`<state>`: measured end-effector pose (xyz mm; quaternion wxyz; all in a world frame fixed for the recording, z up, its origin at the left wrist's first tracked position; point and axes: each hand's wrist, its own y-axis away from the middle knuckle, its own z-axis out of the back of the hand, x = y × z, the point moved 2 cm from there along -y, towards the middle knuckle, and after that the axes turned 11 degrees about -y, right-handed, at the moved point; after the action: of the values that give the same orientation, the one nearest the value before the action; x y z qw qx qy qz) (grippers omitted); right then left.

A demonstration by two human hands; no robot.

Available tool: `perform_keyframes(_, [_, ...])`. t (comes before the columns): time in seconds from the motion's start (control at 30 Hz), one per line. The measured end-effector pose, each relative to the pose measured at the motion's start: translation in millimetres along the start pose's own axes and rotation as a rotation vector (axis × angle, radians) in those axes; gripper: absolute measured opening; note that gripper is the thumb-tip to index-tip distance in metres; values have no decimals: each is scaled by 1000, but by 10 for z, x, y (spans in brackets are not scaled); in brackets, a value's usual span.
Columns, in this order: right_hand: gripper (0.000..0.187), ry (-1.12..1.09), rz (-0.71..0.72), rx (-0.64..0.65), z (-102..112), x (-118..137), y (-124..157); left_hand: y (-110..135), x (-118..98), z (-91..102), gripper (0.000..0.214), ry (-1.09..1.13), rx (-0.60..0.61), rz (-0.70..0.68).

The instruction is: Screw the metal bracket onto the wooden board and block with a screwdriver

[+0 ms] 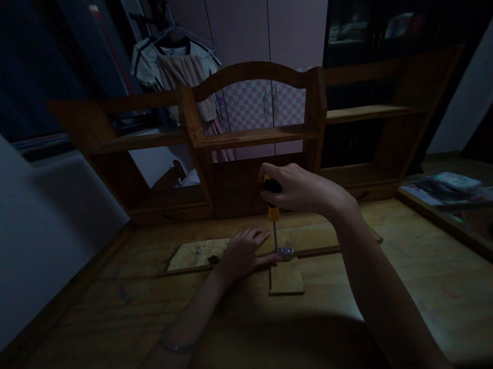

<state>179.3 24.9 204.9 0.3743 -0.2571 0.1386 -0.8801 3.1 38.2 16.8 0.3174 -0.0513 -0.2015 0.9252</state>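
My right hand (301, 189) is closed around the black and yellow handle of a screwdriver (272, 205), held upright with its tip on a small metal bracket (285, 251). The bracket sits where a long wooden board (317, 237) meets a small wooden block (286, 277). My left hand (242, 253) lies flat on the board, fingers stretched out, with the fingertips beside the bracket.
All of this lies on a wooden desk (234, 333) with a shelf hutch (261, 134) at its back. A few small screws (122, 290) lie at the left. Papers and cloth (451, 183) lie at the right. Clothes hang on a hanger (176, 57) behind.
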Motion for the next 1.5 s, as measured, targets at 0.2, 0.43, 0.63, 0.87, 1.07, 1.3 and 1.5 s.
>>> perform_keyframes(0.2, [20, 7, 5, -13, 10, 14, -2, 7, -22, 30, 69, 4, 3, 1])
perform_keyframes(0.43, [21, 7, 22, -37, 15, 16, 4, 0, -15, 19, 69, 3, 4, -3])
perform_keyframes(0.63, [23, 8, 22, -53, 17, 23, 9, 0, -18, 23, 69, 1, 5, -3])
perform_keyframes(0.87, [22, 0, -12, -13, 0, -9, -1, 7, -14, 7, 71, -5, 0, 9])
perform_keyframes(1.07, [21, 45, -23, -26, 10, 3, 1, 10, -10, -13, 69, -7, -16, 4])
perform_keyframes(1.3, [22, 70, -9, -43, 17, -1, 13, -11, -40, 29, 63, 48, -79, -28])
perform_keyframes(1.5, [21, 43, -16, -37, 26, -3, 6, -28, -181, 73, 32, 299, -226, -112])
